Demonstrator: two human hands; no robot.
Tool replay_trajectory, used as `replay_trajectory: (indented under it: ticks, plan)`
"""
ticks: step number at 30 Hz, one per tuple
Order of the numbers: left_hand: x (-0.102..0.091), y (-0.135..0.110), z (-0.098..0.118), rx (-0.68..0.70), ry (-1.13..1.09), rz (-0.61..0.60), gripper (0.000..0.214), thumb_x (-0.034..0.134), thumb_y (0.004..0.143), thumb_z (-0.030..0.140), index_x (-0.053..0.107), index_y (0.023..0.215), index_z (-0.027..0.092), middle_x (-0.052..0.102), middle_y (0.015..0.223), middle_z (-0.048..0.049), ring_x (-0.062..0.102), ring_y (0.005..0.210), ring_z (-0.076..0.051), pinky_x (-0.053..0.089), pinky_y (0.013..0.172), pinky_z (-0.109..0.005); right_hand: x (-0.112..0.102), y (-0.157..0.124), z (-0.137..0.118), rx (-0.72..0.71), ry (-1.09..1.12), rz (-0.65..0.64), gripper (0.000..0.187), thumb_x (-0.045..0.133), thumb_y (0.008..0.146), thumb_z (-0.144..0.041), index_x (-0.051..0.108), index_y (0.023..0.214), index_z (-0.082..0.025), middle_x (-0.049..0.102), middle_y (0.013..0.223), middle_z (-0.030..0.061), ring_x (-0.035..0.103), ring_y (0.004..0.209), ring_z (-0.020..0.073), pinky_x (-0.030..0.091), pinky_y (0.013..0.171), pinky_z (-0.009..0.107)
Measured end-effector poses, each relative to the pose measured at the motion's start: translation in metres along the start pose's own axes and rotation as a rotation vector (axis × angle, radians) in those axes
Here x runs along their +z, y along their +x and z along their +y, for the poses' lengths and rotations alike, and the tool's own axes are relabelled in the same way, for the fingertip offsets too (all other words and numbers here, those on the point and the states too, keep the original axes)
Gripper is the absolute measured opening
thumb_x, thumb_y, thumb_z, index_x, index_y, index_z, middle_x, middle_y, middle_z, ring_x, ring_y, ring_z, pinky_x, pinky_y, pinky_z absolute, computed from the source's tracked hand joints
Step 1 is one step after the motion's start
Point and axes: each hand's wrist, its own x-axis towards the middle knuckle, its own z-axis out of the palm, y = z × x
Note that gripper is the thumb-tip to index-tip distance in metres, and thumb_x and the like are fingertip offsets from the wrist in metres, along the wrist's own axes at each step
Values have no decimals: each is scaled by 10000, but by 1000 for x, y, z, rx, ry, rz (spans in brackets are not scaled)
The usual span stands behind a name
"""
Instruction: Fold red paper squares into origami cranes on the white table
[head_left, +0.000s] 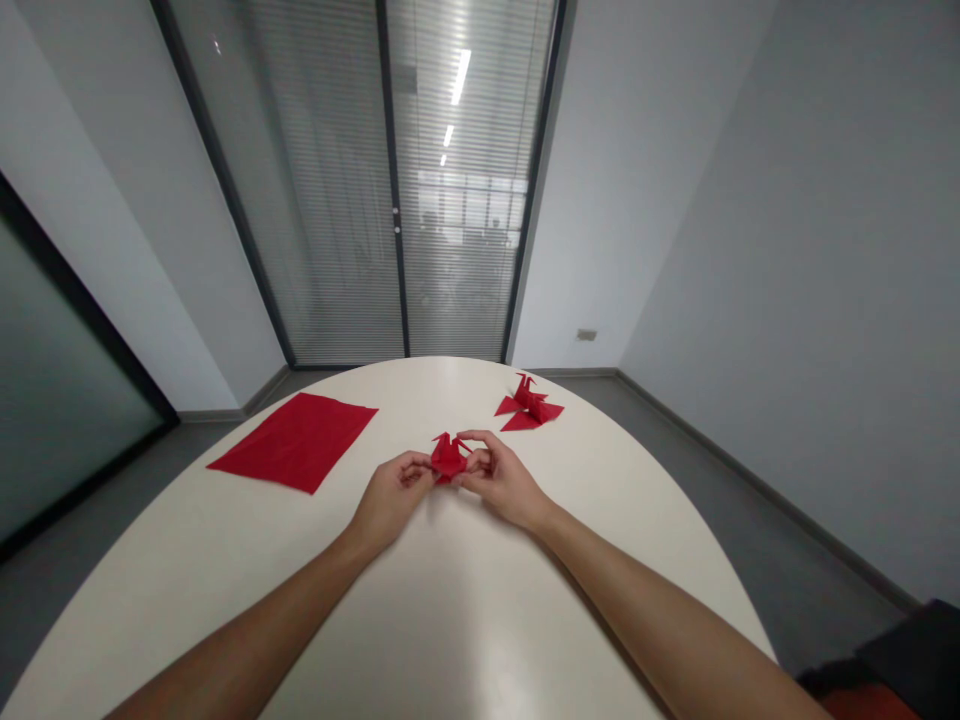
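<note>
A small red origami figure (448, 458) with two pointed tips rising at its top is held between my two hands over the middle of the table. My left hand (394, 492) pinches its left side between thumb and fingers. On the other side, my right hand (501, 478) grips the right edge with the thumb low, while its index finger reaches to the upper right tip. The fingers partly cover the lower corners of the paper. Beyond my right hand lie folded red origami pieces (531, 405) with pointed flaps, close together.
A flat sheet of red paper (296, 440) lies on the left of the round white table (442, 610). Glass panels with blinds (337, 200) stand behind the table's far edge. A dark object with some red (892, 665) shows at the lower right corner.
</note>
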Motion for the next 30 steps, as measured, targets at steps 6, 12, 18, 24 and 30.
replay_trajectory:
  ticks: [6,12,18,24,30]
  plan:
    - [0,-1,2,-21,8,-16,250,662,733,350,681,890,155,746,825,-54,666,762,-196,478,731,-285,0,-2,-4,39,7,-14,552,796,718,-311,514,1183,-216,620,727,-54,585,662,126,430,676,281]
    - [0,-2,8,1,75,-21,249,662,735,355,691,887,161,744,830,-51,655,747,-191,471,713,-287,1,0,-5,60,-4,-9,513,781,727,-344,506,1141,-216,616,700,-62,540,604,114,379,619,259]
    - [0,-2,12,10,49,-49,229,660,718,345,667,858,163,745,835,-57,675,777,-202,496,749,-303,2,3,-5,70,21,-6,499,782,724,-342,497,1113,-212,651,707,-46,523,584,109,347,599,246]
    - [2,-3,17,-2,14,-39,204,638,689,302,647,846,172,745,822,-51,681,766,-201,503,725,-296,5,2,-10,83,38,-9,481,783,719,-342,477,1070,-224,644,673,-60,500,558,103,301,560,229]
    - [2,-5,21,-7,14,-32,189,644,677,289,653,826,173,745,809,-47,681,744,-194,507,718,-289,6,2,-10,98,85,-40,476,780,738,-387,438,1035,-240,676,704,-47,511,558,101,294,551,218]
